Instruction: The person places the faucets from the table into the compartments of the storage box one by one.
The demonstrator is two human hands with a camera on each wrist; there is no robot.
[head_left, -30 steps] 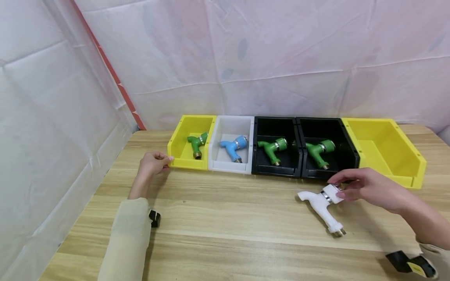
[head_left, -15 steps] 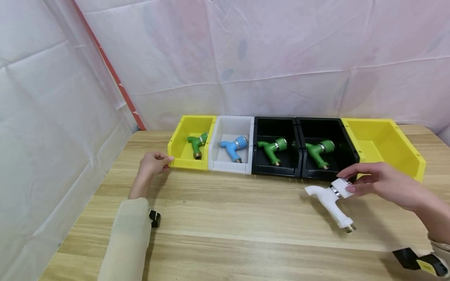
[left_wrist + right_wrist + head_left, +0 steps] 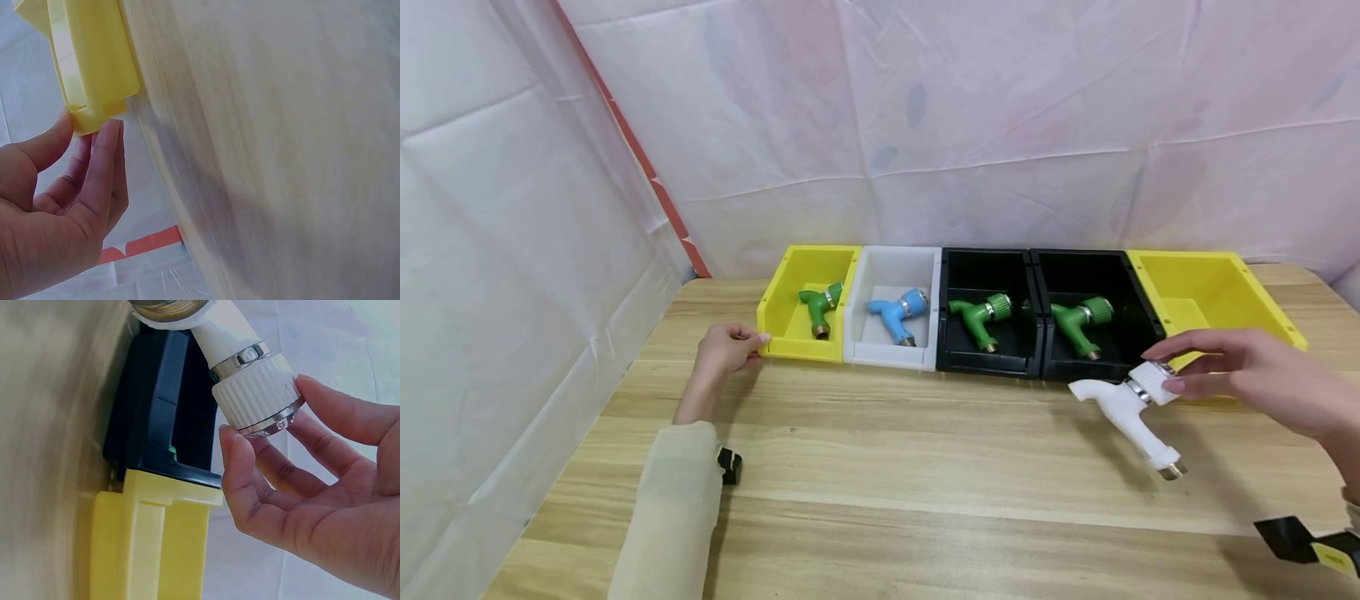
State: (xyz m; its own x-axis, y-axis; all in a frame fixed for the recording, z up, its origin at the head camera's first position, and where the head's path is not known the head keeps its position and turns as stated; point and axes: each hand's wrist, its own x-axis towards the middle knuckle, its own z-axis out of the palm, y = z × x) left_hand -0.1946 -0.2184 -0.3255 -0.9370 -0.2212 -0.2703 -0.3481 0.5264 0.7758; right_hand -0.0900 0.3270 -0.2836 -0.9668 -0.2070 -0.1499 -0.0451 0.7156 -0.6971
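My right hand pinches a white tap by its ribbed knob, thumb on one side and fingertips on the other. The tap hangs tilted in front of the right black bin, spout to the left and brass threaded end towards me, its shadow on the table beneath. At the far left, my left hand grips the front corner of a yellow bin between thumb and fingers. Inside that bin lies a green tap.
In the same row, a white bin holds a blue tap. Two black bins each hold a green tap. The right-hand yellow bin is partly hidden behind my right hand. A white sheet hangs behind the wooden table.
My right hand has carried the white tap to the right and up, towards the right yellow bin. The left hand stays on the left yellow bin's corner.
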